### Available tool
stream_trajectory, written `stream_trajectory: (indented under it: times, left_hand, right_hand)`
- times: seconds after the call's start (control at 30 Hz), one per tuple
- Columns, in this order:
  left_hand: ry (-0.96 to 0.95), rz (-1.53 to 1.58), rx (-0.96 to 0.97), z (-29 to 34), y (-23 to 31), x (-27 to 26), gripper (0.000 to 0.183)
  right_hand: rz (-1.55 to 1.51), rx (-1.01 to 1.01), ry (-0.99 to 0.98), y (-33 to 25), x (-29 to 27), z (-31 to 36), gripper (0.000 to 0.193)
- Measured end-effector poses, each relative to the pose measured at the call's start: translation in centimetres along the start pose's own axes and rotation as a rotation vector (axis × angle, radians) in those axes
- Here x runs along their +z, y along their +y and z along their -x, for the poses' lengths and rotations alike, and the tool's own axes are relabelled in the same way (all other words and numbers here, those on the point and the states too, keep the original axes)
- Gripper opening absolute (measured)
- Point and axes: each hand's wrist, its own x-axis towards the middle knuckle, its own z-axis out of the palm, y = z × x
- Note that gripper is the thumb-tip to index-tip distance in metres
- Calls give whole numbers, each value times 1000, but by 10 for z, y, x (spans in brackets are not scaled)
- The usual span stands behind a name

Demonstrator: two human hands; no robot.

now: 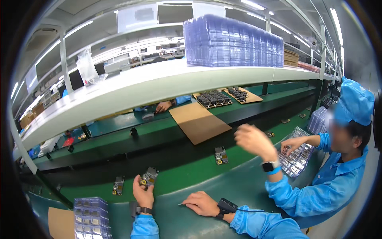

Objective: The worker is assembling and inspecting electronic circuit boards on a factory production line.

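Observation:
My left hand (143, 196) has its fingers closed on a small dark circuit board (150, 175) with a round yellow part, held at the edge of the green belt. Low over the dark green bench, my right hand (203, 204) is pinched round a thin, pale-tipped tool (182, 204); most of it is hidden in the fingers. To the left of the held board, a similar circuit board (118, 186) lies on the belt. Further right along the belt is another circuit board (221, 155).
A stack of clear plastic trays (91, 219) stands at left beside cardboard (60, 223). At right, a co-worker (338, 175) reaches over the belt, one hand at a tray (296, 157). A white shelf (159, 85) overhead bears stacked trays (234, 42). Brown cardboard (199, 123) lies beyond.

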Motion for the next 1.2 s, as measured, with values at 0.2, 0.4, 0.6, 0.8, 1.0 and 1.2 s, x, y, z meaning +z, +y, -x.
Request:
stream_trajectory:
  times: [0.2, 0.4, 0.6, 0.8, 1.0, 1.2]
  left_hand:
    - [-12, 578, -173, -8, -19, -6, 56]
    - [-107, 865, -407, 26, 26, -33, 58]
    - [-345, 845, -486, 77, 37, -74, 58]
    - [-470, 809, -507, 90, 43, -69, 58]
    - [-439, 895, -592, 84, 42, -77, 51]
    - [-420, 956, -506, 89, 45, -79, 48]
  right_hand:
    - [-41, 116, 15, -3, -3, -4, 21]
    - [94, 160, -98, -5, -10, 5, 24]
    - [172, 104, -129, -11, -21, 7, 18]
    - [196, 22, -130, -10, -34, -1, 14]
    - [254, 16, -142, -8, -29, -3, 14]
    - [86, 199, -91, -23, -24, -2, 11]
